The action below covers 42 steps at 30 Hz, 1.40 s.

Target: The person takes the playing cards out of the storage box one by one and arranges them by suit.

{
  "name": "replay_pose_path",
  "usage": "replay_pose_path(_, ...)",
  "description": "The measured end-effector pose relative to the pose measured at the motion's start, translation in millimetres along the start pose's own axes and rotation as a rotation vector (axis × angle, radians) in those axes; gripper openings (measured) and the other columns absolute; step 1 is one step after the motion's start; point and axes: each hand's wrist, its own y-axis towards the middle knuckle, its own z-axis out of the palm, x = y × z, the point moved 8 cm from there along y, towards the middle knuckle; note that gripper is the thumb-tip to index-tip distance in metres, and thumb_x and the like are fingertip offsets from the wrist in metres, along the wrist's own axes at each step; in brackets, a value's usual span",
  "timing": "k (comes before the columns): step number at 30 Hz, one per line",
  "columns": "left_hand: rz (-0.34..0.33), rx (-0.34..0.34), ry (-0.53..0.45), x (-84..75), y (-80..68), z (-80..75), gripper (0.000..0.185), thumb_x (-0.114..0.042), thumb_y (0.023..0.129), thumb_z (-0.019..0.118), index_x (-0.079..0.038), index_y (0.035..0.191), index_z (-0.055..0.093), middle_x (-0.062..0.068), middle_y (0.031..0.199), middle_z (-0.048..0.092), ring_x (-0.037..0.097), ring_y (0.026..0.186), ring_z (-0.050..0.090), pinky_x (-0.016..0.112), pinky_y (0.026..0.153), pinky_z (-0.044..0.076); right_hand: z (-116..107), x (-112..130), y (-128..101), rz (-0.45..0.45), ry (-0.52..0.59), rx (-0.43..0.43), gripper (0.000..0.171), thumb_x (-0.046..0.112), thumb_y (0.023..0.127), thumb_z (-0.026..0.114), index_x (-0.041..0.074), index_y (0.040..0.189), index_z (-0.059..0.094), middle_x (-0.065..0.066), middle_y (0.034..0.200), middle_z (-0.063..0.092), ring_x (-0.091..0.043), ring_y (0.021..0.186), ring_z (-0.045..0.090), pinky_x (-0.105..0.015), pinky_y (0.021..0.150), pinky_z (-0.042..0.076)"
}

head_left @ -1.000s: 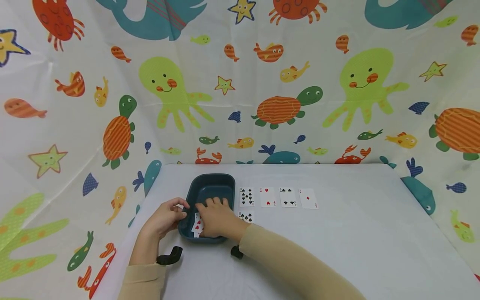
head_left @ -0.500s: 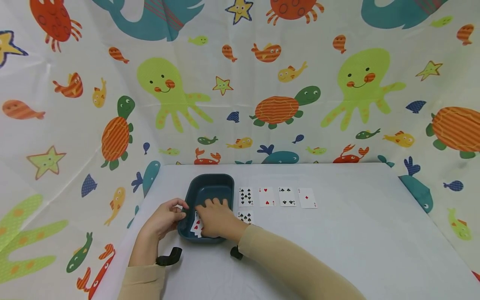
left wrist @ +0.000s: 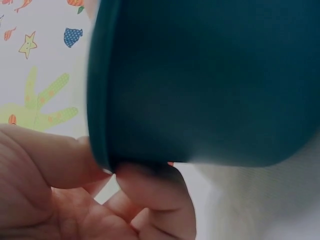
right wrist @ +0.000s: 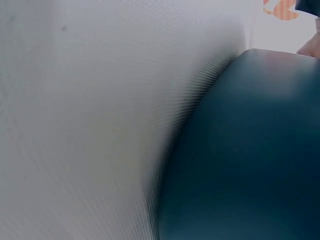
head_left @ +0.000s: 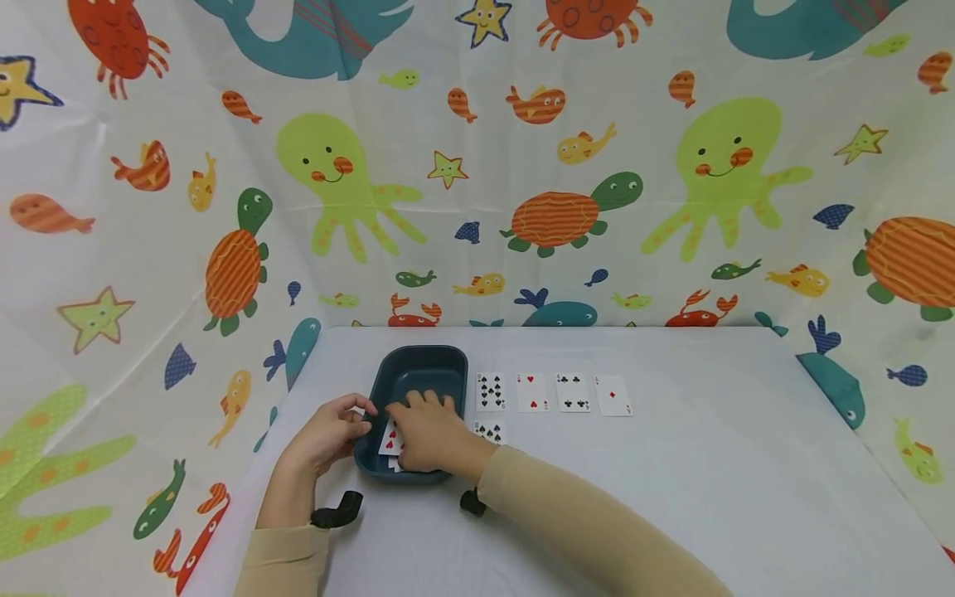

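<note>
Shifted heart card (head_left: pixel 390 443) slightly in tray (head_left: pixel 410 378), pinching rim (left wrist: pixel 102 100) with left hand (head_left: pixel 328 433), likely for steadiness; can't tell grip of right hand (head_left: pixel 434 435).

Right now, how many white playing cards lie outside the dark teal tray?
5: in a row from left, black-spade card, red-heart card, black-club card and red-diamond card; below the first, another spade card, partly hidden. The beige sleeve may hide more.
</note>
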Motion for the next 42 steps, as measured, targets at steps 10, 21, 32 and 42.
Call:
replay_pose_path(10, -0.014, -0.005, 0.028, -5.2, -2.7, 1.4, 0.027, -0.003, 0.103, 0.061, -0.004, 0.129, 0.061, 0.009, 0.089, 0.057, 0.025, 0.081, 0.058, 0.031, 0.071, 0.056, -8.3, -0.5, -1.8, -0.068, 0.1, -0.007, 0.079, 0.037, 0.086, 0.086, 0.028, 0.157, 0.052, -0.001, 0.15, 0.057, -0.02, 0.128, 0.05, -0.042, 0.11, 0.049)
replay_pose_path(21, -0.016, -0.012, 0.015, -1.5, -1.4, 1.3, 0.027, -0.002, 0.104, 0.059, -0.003, 0.13, 0.061, 0.012, 0.089, 0.058, 0.027, 0.082, 0.06, 0.032, 0.071, 0.058, -32.9, -10.1, -18.9, -0.091, 0.244, 0.0, 0.086, 0.028, 0.082, 0.089, 0.025, 0.159, 0.051, -0.002, 0.154, 0.056, -0.023, 0.135, 0.048, -0.039, 0.111, 0.05)
replay_pose_path(32, -0.015, -0.027, 0.019, -3.3, -2.2, -0.2, 0.028, -0.002, 0.104, 0.06, -0.001, 0.132, 0.06, 0.006, 0.084, 0.054, 0.025, 0.081, 0.059, 0.034, 0.071, 0.057, -54.7, -51.9, -49.0, -0.055, 0.372, -0.009, 0.084, 0.022, 0.086, 0.083, 0.029, 0.162, 0.047, 0.0, 0.159, 0.052, -0.025, 0.146, 0.044, -0.049, 0.114, 0.052)
replay_pose_path(42, -0.025, -0.039, 0.023, -2.7, -4.2, 0.5, 0.029, -0.002, 0.103, 0.06, -0.001, 0.132, 0.061, 0.006, 0.083, 0.053, 0.025, 0.081, 0.058, 0.032, 0.07, 0.055, -58.8, -89.2, -79.2, -0.01, 0.438, -0.051, 0.085, 0.02, 0.085, 0.085, 0.031, 0.161, 0.049, 0.001, 0.161, 0.05, -0.026, 0.15, 0.043, -0.052, 0.11, 0.055)
